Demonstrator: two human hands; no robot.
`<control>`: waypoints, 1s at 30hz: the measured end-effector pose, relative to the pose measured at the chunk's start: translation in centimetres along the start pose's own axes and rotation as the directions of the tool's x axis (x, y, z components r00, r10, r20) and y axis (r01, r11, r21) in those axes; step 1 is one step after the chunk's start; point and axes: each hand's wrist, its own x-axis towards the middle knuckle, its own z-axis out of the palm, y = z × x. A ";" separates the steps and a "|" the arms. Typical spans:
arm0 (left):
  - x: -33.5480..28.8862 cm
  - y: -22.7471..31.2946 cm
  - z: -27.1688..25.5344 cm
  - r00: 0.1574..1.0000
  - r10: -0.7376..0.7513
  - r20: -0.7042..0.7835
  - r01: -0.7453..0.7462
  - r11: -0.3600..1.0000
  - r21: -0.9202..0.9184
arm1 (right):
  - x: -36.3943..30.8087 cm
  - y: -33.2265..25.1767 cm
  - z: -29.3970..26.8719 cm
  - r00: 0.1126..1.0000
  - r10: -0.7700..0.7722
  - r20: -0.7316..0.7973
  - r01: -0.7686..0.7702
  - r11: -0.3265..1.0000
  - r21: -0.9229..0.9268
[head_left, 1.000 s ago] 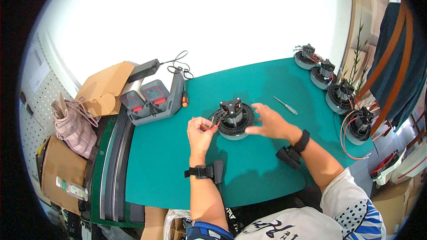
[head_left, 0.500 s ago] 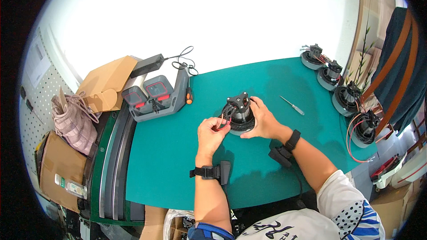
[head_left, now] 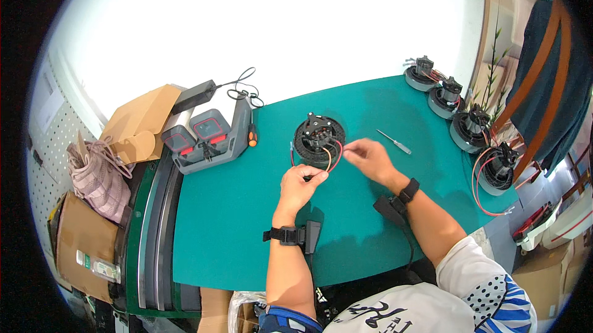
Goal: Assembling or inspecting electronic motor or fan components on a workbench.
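The left hand (head_left: 298, 190), at 7 o'clock from the motor (head_left: 319, 139), is clamped on the motor's wires (head_left: 338, 155). The right hand (head_left: 370, 159) is at 4 o'clock beside the wires; whether its fingertips grip one cannot be determined. The motor rests upright on the table (head_left: 272, 209). At 9 o'clock, a grey tray (head_left: 241, 138) holds two grey-and-red blocks (head_left: 208, 128). Compared with half a second ago, the right hand is off the motor's side.

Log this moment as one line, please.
left hand: pinching wires of black motor-like unit | right hand: fingertips near wires, grip unclear | screwdriver: lying on green tabletop
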 end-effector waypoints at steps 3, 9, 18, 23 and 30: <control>-0.1 0.3 -0.2 1.000 0.021 0.007 -0.021 0.999 -0.044 | -0.6 -1.3 0.8 0.950 0.190 0.247 -0.259 0.924 0.283; -0.1 1.4 -0.4 0.998 0.048 0.035 -0.042 0.986 -0.161 | -1.1 -2.6 1.1 0.944 0.127 0.304 -0.275 0.812 0.515; 0.1 1.5 0.2 1.000 0.001 0.025 -0.001 1.000 -0.010 | -1.1 -2.2 1.0 0.910 0.246 0.335 -0.410 0.664 0.626; 0.2 1.4 0.5 0.992 0.081 -0.095 -0.082 0.997 0.001 | -0.7 -2.3 -0.7 0.911 0.288 0.296 -0.410 0.713 0.569; 0.1 1.3 0.8 0.997 0.045 -0.065 -0.048 0.998 -0.042 | -0.9 -2.5 -0.4 0.914 0.237 0.329 -0.385 0.760 0.524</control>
